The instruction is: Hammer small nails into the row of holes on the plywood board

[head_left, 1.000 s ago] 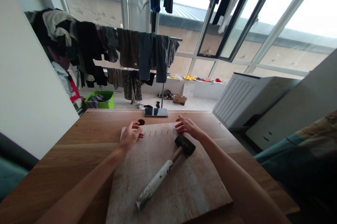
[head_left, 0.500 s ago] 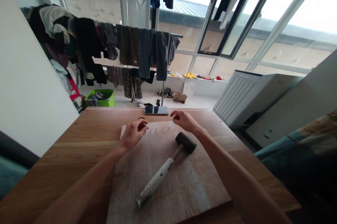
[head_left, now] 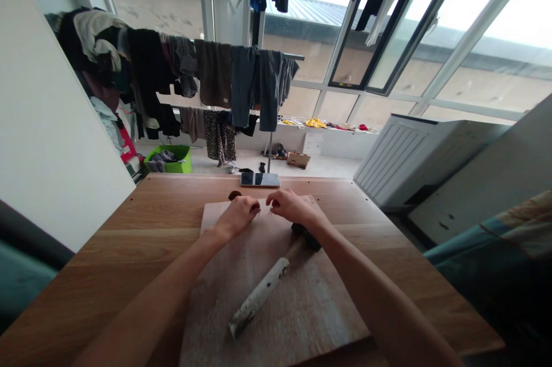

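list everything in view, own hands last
table: 1, brown, foreground
board: 1, light brown, on table
mallet: 1, black head, whitish handle, on board
nails: count and colour unclear, board's far end
phone: 1, silver and black, table's far edge
round spot: 1, dark, table beyond board
windows: several, clear, ahead
rack: 1, grey, before windows
laundry: many, mixed, mostly on rack
basket: 1, green, floor, left
box: 1, brown, floor ahead
appliance: 1, white, right
fabric: count unclear, teal, right
left hand: 1, bare, by nails
right hand: 1, bare, by nails

Black-spotted white mallet handle (head_left: 259, 297)
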The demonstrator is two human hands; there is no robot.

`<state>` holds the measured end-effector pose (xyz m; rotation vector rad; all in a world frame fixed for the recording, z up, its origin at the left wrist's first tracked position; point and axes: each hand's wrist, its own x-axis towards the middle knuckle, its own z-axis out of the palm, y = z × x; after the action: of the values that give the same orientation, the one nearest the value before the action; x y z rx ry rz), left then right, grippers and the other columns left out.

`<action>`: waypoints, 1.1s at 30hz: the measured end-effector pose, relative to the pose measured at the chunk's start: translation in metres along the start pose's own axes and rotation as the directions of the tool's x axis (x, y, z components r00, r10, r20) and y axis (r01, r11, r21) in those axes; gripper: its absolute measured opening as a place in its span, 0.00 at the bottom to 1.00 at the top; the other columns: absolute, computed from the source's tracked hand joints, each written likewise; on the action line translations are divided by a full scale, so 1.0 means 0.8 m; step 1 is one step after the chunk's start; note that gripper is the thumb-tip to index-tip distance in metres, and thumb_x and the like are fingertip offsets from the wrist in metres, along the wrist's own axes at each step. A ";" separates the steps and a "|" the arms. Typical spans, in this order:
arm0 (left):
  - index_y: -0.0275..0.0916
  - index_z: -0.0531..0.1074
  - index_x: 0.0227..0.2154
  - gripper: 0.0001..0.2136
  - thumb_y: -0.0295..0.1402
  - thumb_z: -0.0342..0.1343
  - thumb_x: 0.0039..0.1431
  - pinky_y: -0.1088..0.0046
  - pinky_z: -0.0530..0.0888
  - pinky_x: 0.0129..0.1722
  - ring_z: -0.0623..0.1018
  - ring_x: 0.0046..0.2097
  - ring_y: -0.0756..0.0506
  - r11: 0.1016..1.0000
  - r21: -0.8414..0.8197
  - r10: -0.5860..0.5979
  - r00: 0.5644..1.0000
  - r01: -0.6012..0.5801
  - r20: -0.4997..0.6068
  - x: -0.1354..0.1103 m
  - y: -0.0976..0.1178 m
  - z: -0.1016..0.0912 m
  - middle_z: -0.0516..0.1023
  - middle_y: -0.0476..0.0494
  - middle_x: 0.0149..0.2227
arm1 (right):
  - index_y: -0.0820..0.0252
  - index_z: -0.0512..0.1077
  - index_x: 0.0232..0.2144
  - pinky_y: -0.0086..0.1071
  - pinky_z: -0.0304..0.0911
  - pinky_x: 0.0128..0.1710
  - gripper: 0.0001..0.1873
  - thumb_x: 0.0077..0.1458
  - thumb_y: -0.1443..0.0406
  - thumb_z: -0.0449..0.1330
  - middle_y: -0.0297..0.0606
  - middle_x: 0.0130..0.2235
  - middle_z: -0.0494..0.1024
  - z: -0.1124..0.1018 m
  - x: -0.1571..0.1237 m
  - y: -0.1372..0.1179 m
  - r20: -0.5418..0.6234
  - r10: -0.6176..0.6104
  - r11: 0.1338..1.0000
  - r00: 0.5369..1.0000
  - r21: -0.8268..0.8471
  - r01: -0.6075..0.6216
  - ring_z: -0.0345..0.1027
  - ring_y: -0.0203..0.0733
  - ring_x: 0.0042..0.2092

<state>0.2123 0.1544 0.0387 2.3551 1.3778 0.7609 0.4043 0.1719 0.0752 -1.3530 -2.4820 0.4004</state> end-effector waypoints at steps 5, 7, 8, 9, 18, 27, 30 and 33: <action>0.36 0.78 0.29 0.07 0.26 0.55 0.57 0.72 0.72 0.37 0.78 0.33 0.45 1.000 0.008 -0.003 1.000 0.003 0.022 0.008 0.003 0.015 0.80 0.42 0.30 | 0.62 0.81 0.29 0.28 0.64 0.37 0.12 0.51 0.77 0.59 0.39 0.30 0.82 0.003 -0.006 -0.011 -0.001 -0.014 1.000 1.000 0.010 0.014 0.73 0.39 0.34; 0.36 0.77 0.29 0.06 0.30 0.57 0.58 0.72 0.72 0.36 0.77 0.32 0.45 0.999 -0.033 0.012 0.999 -0.013 -0.035 0.004 0.007 0.011 0.79 0.43 0.29 | 0.62 0.81 0.31 0.28 0.64 0.37 0.12 0.52 0.77 0.59 0.39 0.32 0.82 -0.004 -0.014 -0.011 -0.032 -0.021 0.999 0.999 0.039 0.023 0.74 0.39 0.34; 0.36 0.77 0.28 0.08 0.33 0.57 0.59 0.72 0.71 0.35 0.77 0.32 0.45 0.997 -0.073 0.017 0.998 -0.021 -0.054 0.000 0.009 0.007 0.79 0.44 0.29 | 0.61 0.81 0.32 0.28 0.64 0.38 0.12 0.52 0.76 0.59 0.38 0.32 0.82 -0.007 -0.019 -0.010 -0.046 -0.030 0.997 0.998 0.066 0.033 0.74 0.38 0.35; 0.36 0.77 0.29 0.10 0.36 0.57 0.60 0.72 0.71 0.34 0.76 0.31 0.46 0.992 -0.122 0.018 0.998 -0.025 -0.059 -0.004 0.011 0.001 0.78 0.45 0.28 | 0.61 0.81 0.33 0.28 0.65 0.38 0.12 0.52 0.76 0.59 0.38 0.32 0.82 -0.010 -0.023 -0.010 -0.051 -0.045 0.993 0.998 0.108 0.051 0.74 0.38 0.35; 0.37 0.74 0.49 0.20 0.46 0.56 0.61 0.70 0.78 0.36 0.80 0.39 0.44 0.947 -0.321 0.028 0.987 0.026 0.160 -0.057 0.024 -0.059 0.80 0.40 0.42 | 0.57 0.80 0.40 0.30 0.72 0.38 0.10 0.59 0.63 0.60 0.38 0.42 0.81 -0.028 -0.065 -0.010 -0.105 -0.050 0.832 0.993 0.546 0.100 0.75 0.38 0.38; 0.45 0.70 0.57 0.17 0.40 0.53 0.67 0.58 0.68 0.62 0.72 0.59 0.41 0.957 0.164 0.210 0.961 -0.240 0.181 -0.197 0.016 -0.065 0.76 0.42 0.55 | 0.56 0.75 0.45 0.50 0.67 0.54 0.20 0.57 0.52 0.58 0.46 0.50 0.78 0.001 -0.210 0.087 -0.414 0.350 0.935 0.840 0.205 -0.289 0.73 0.55 0.51; 0.45 0.67 0.59 0.18 0.39 0.53 0.68 0.49 0.60 0.66 0.69 0.62 0.39 0.922 0.278 0.228 0.959 -0.268 0.170 -0.237 0.014 -0.050 0.77 0.42 0.53 | 0.56 0.74 0.49 0.55 0.60 0.60 0.23 0.59 0.50 0.53 0.47 0.54 0.77 0.031 -0.256 0.108 -0.415 0.439 0.897 0.797 0.142 -0.419 0.67 0.58 0.59; 0.46 0.65 0.61 0.21 0.42 0.53 0.67 0.40 0.53 0.66 0.66 0.65 0.36 0.900 0.364 0.210 0.970 -0.240 0.122 -0.251 0.018 -0.041 0.78 0.42 0.52 | 0.55 0.75 0.46 0.51 0.63 0.58 0.23 0.61 0.51 0.49 0.46 0.52 0.78 0.049 -0.270 0.099 -0.420 0.448 0.892 0.789 0.148 -0.428 0.71 0.55 0.56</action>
<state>0.1234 -0.0274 0.0150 2.8488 1.3289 0.4816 0.5626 0.0263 -0.0151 -1.7739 -1.7682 0.2026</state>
